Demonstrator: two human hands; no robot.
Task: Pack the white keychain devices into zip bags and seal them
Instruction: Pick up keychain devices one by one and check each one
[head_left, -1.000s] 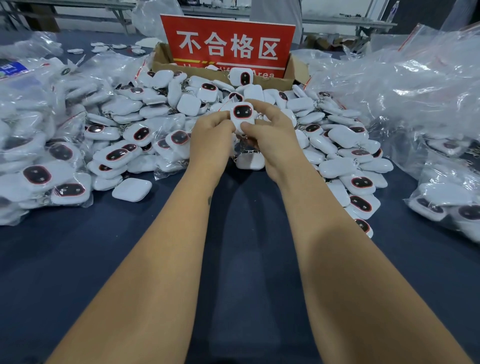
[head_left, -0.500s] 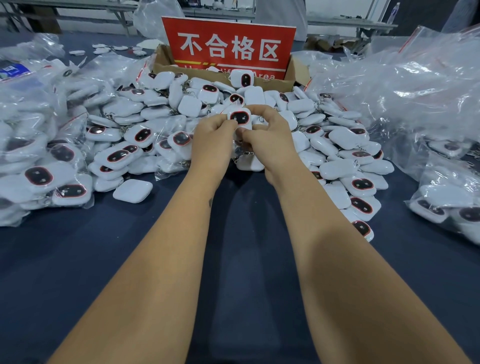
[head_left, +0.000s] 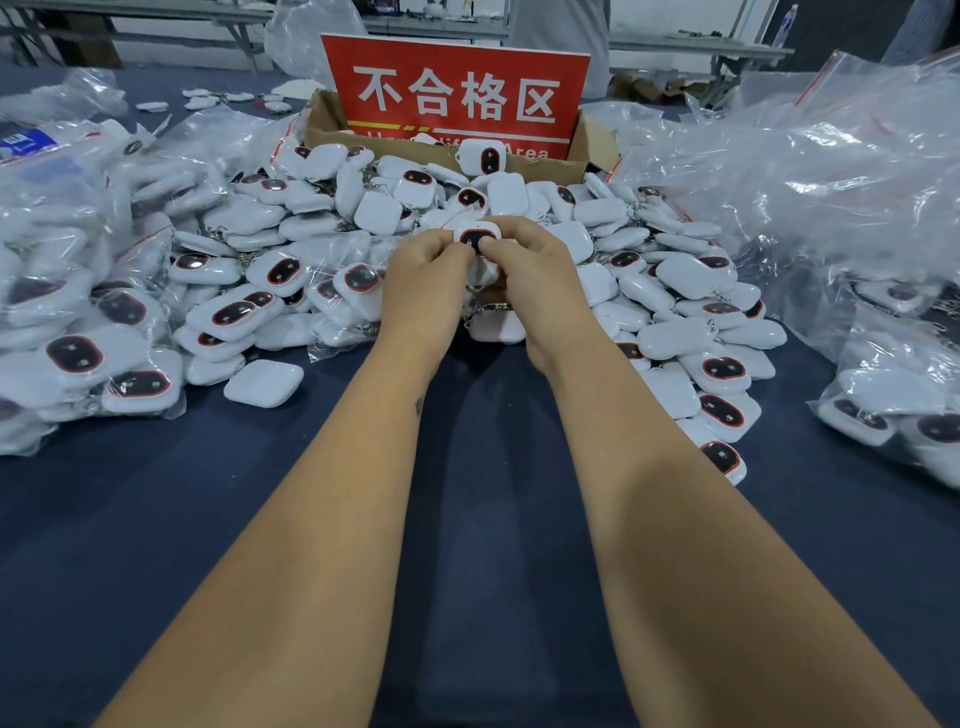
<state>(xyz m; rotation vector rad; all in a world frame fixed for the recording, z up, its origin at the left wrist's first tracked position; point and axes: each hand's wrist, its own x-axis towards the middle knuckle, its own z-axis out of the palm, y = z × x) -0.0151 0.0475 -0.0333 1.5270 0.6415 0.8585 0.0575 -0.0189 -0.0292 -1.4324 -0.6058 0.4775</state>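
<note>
Both hands — left hand (head_left: 423, 283) and right hand (head_left: 530, 280) — pinch one white keychain device (head_left: 478, 235) between their fingertips above the loose pile (head_left: 675, 291). Bagged devices (head_left: 78, 322) sit at the left (many done); in my judgement plenty remain, with empty zip bags (head_left: 810, 156) at the right.

A small white rounded-square plastic keychain device with a dark, red-rimmed oval window (head_left: 477, 238) was held face up above the loose heap of the same white devices (head_left: 670, 306), which covered the middle of the dark blue table toward its far edge (some lay window up, some blank side up). One blank-side-up device (head_left: 263, 383) lay alone nearer the front. Clear, red-striped plastic zip bags already filled with devices (head_left: 98, 332) were piled along the left edge, and more clear bags (head_left: 810, 171) were heaped along the right edge.
</note>
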